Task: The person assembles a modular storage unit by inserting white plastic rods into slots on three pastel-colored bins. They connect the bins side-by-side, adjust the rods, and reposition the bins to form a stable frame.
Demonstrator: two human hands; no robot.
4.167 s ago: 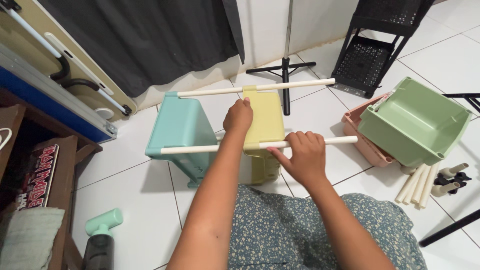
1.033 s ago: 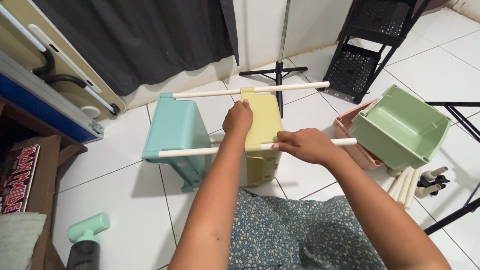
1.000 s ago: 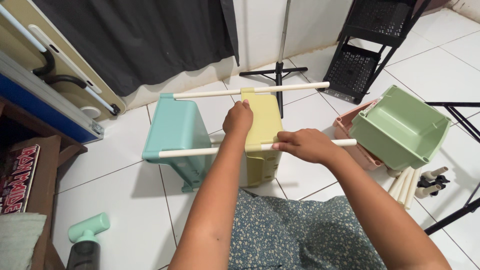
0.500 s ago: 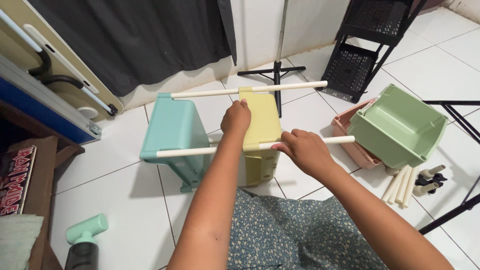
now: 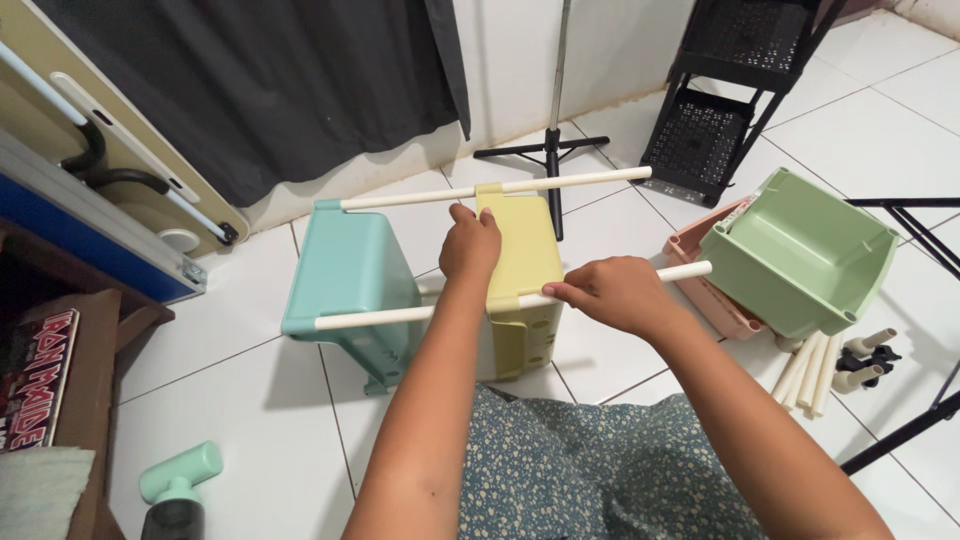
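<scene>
left hand closed on yellow bin top edge, right hand pinching near white rod (teal bin also threaded, green bin loose on floor)

Printed items in my view, head camera:

1. Book or boxed item with printed cover — far left edge, to my left, lying flat on brown wooden shelf. Flat rectangle, partly cut off by frame. Dark cover, red lettering with pale outline.

2. No other labels, signs or screens made out. Surfaces of remaining objects plain as far as I can tell.
</scene>
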